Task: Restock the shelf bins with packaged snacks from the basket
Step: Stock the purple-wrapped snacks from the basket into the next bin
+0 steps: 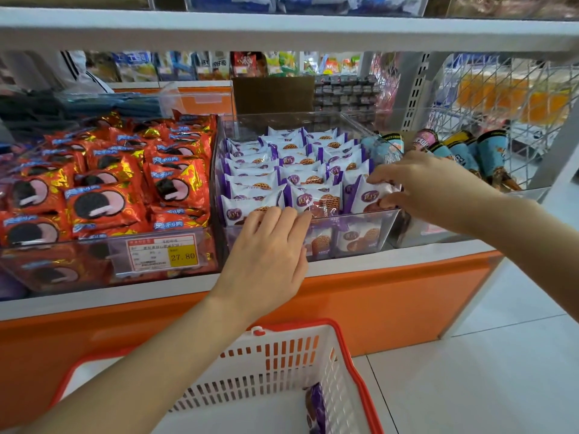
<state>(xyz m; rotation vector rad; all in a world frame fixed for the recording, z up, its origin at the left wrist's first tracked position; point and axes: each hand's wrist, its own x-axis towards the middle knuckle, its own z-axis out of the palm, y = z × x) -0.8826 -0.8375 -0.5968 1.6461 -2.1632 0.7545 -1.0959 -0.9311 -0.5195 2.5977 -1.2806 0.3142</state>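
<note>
- At the middle clear bin (360, 216) on the lower shelf, both hands are at the front row of stock.
- The bin holds purple-and-white packets (300, 158) standing on edge in close rows from front to back.
- The left hand (266, 255) reaches up from below with its palm against the bin's front wall. Its fingers lie nearly straight over the front rim, and the tips rest on the front-left packet (250, 203). It encloses nothing.
- The right hand (429, 189) comes in from the right at the front right corner of the bin. Fingers above and thumb below pinch one purple-and-white packet, the held packet (368, 195), which sits tilted in the front row just inside the rim.
- The two hands are apart, with one front-row packet showing between them.
- The basket (282, 364), white with a red-orange rim, stands on the floor directly below the left forearm. One purple packet (315, 408) lies against its right wall, well apart from both hands.
- Left of the middle bin, another clear bin holds red cookie packets (103, 202) and carries a price label (163, 253) reading 27.80.
- Right of the middle bin, cone-shaped snacks (463, 151) lie behind the right hand.
- The shelf base (391, 302) below the bins is orange.
</note>
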